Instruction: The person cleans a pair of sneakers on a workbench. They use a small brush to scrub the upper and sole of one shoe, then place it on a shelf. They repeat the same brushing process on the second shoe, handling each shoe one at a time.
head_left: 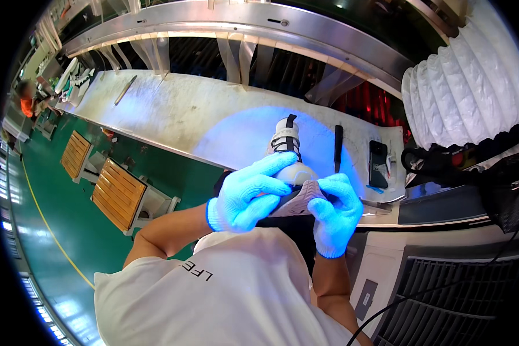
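Observation:
Both hands wear gloves lit bright blue. Between them is a light-coloured shoe point(284, 138) with dark straps and a black heel loop, its toe toward me. A ridged pinkish-grey sole point(301, 199) lies against the toe end, partly lifted to face me. My left hand point(251, 193) is closed around the shoe's left side, fingers along the upper and the sole's edge. On the right, my right hand point(338, 210) pinches the sole at the toe between thumb and fingers. The gloves hide much of the shoe's middle.
A long black tool point(338, 147) and a black phone point(378, 161) lie right on the pale worktable point(184, 109). A thin stick point(125, 90) and shoes point(78, 86) are far left. Beyond runs a strip-curtained conveyor; a white duct point(464, 86) stands right, slatted wooden seats point(118, 193) left.

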Motion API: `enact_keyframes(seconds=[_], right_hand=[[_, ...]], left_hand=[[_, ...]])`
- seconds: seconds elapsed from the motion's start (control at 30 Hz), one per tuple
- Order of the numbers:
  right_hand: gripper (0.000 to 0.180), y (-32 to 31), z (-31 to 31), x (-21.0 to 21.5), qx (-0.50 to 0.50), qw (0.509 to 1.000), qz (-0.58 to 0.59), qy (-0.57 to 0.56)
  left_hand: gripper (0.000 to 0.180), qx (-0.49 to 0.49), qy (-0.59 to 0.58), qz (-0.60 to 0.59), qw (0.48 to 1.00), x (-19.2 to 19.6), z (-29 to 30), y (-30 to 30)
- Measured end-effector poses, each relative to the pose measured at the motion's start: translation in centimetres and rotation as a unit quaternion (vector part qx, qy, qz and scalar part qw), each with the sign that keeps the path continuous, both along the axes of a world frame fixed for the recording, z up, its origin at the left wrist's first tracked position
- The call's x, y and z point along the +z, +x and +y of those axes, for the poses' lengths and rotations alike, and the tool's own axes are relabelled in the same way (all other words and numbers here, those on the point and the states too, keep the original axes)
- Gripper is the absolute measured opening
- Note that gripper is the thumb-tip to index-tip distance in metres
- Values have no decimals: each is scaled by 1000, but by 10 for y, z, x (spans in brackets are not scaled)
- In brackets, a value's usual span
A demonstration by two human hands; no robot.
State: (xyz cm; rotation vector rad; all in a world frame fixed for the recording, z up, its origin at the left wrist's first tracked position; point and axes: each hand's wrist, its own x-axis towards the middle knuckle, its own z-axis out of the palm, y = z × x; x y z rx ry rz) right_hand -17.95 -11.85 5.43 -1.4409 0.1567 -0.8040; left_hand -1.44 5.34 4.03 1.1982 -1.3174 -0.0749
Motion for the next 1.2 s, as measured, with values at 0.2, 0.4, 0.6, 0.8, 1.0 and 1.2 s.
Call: enact_keyframes(seconds=[0.2, 0.4, 0.6, 0.8, 1.0, 1.2], right_hand=[[41, -11, 27, -6, -31, 993, 1, -113], [41, -13, 41, -8, -36, 985, -5, -167], [41, -8, 47, -9, -66, 973, -30, -221], [38, -9, 49, -8, -75, 974, -23, -214], [41, -8, 49, -8, -73, 970, -29, -231], [71, -11, 65, -17, -111, 990, -1, -92]], left_hand=[[37, 44, -40, 134, 989, -6, 10, -39], [42, 77, -29, 151, 985, 5, 16, -50], [45, 78, -29, 157, 984, 1, 21, -49], [44, 62, -26, 169, 983, 1, 19, -48], [38, 38, -22, 135, 990, 5, 21, -42], [44, 7, -25, 303, 953, 8, 20, -48]])
